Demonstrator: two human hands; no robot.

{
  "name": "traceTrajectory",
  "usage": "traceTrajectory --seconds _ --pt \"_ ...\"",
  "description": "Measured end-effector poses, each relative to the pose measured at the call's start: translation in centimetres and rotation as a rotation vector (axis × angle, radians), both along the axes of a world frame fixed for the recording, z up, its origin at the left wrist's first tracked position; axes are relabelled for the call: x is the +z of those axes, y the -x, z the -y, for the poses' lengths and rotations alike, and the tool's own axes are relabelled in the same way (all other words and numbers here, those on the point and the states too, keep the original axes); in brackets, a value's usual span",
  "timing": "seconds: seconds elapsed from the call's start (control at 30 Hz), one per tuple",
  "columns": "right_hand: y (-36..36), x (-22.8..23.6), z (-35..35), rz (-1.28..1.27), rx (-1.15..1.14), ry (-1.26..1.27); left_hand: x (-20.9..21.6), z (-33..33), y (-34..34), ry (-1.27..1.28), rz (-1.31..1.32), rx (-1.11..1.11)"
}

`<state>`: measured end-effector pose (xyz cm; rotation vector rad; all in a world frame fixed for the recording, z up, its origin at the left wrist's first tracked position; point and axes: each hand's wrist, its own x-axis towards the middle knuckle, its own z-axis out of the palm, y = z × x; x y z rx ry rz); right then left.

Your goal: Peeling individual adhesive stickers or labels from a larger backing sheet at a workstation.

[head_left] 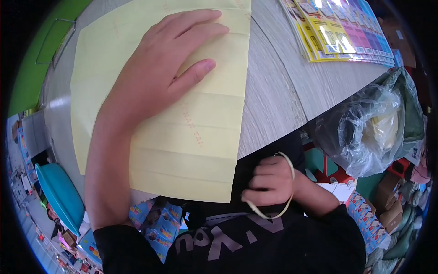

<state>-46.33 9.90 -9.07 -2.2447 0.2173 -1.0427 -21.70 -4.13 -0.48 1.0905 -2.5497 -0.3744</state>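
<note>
A large sheet of pale yellow paper (207,109) with several crosswise creases and faint red print lies on the table. My left hand (169,57) rests palm down on its upper part, fingers stretched and thumb apart. Below the table's edge, in front of my black shirt, my right hand (271,180) is curled closed. A thin cream-coloured ring (291,176) loops across the back of this hand and returns toward the fingers. Where it meets the fingers is partly hidden. The paper's near end hangs past the table edge toward my lap.
At the upper right of the grey wood-grain table (285,91) lies a stack of colourful glossy printed packs (333,32). A clear plastic bag (360,128) hangs beside the right edge. To the left stands a teal basin (59,196). Blue printed packaging (164,228) sits under the table.
</note>
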Motion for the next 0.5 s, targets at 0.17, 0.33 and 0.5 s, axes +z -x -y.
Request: traceTrajectory --seconds 0.17,0.33,0.5 --pt "5.4 0.6 1.8 -0.142 -0.302 -0.205 -0.3 -0.3 -1.0 0.041 0.054 0.007" --pt "12.1 -1.2 2.8 -0.465 -0.842 -0.086 1.0 -0.1 0.4 -0.064 0.04 0.031" --pt "14.6 -3.8 3.1 -1.39 -0.838 -0.607 1.5 -0.5 -0.2 -0.16 0.039 0.071"
